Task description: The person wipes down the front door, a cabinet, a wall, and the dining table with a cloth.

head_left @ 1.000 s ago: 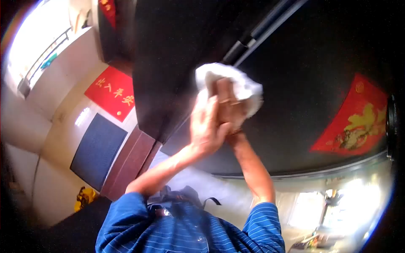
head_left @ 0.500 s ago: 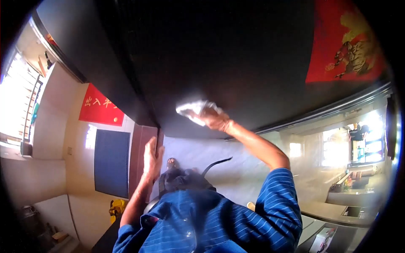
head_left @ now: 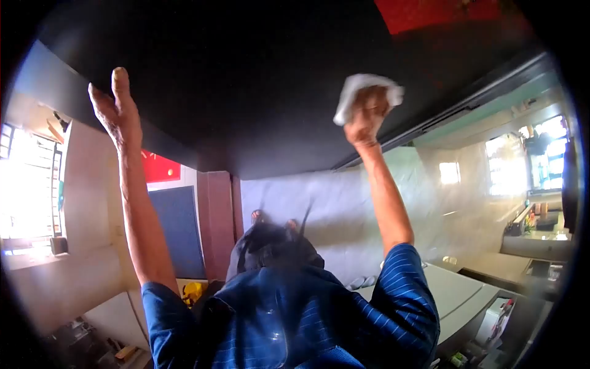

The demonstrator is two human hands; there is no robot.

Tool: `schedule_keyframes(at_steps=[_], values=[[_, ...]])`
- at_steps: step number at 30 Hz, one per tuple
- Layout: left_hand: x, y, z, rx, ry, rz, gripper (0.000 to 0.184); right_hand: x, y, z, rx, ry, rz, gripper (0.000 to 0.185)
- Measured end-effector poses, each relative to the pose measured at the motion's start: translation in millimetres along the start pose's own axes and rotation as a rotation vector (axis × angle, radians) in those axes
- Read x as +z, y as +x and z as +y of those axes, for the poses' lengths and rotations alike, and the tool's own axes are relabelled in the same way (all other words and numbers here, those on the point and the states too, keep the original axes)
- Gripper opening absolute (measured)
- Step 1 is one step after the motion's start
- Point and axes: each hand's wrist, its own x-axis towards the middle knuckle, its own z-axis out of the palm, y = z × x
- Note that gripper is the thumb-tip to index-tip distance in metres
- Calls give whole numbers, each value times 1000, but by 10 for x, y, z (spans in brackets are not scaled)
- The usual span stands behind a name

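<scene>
A crumpled white cloth is under my right hand, pressed against the large black door panel near its right side. The fingers of that hand are bent over the cloth. Up at the left, my left hand is raised beside the panel's left edge, thumb and fingers apart, with nothing in it. A red sheet with gold print is on the panel at the upper right.
Below the panel lies a pale floor, with my feet on it. A dark blue mat and a red sign are at the left. Light cabinets stand at the lower right, and a barred window is far left.
My hands were together at the cloth, then parted. The right hand has moved up and right with the cloth; the left has risen at the left. The view has shifted too.
</scene>
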Motion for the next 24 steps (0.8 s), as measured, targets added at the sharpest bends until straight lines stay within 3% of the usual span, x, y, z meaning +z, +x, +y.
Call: schedule_keyframes(at_steps=[2, 3, 5, 7, 9, 10, 11, 12, 13, 14, 15, 17, 19, 21, 24], values=[[69, 86, -64, 3, -183, -6, 62, -111, 66, 254, 401, -81, 149, 65], [81, 121, -148, -7, -15, 35, 78, -116, 76, 470, 492, -168, 233, 63], [102, 175, -303, -93, -172, 3, 61, -91, 55, 734, 825, 41, 445, 61], [113, 145, -288, -59, -247, 27, 55, -119, 171, 683, 649, -67, 542, 60], [162, 22, -79, 13, -66, 145, 62, 302, -337, 459, 887, -119, 597, 61], [178, -1, -76, 64, 11, 174, 65, 549, -644, 318, 790, -146, 726, 60], [195, 8, -129, 115, 83, 212, 68, 720, -891, 86, 1320, -53, 642, 60], [202, 76, -275, 212, 226, 267, 70, 836, -1205, 102, 1586, 364, 752, 57], [243, 48, -170, 94, 251, 284, 66, 948, -1514, 118, 1890, 878, 1086, 54], [236, 37, -187, 105, 322, 284, 67, 1061, -1825, 134, 2167, 1155, 1407, 52], [231, 53, -232, 113, 393, 285, 69, 1016, -1829, 171, 2024, 988, 1215, 53], [290, 65, -240, 271, 243, 311, 65, 887, -1734, 255, 1707, 669, 840, 54], [264, 87, -288, 209, 296, 330, 61, 275, -622, 283, 1264, 222, 568, 60], [257, 140, -360, 193, 275, 351, 60, -122, 96, 472, 1056, 134, 504, 63], [275, 91, -263, 160, 266, 367, 60, -164, 104, 774, 718, -162, 503, 57]])
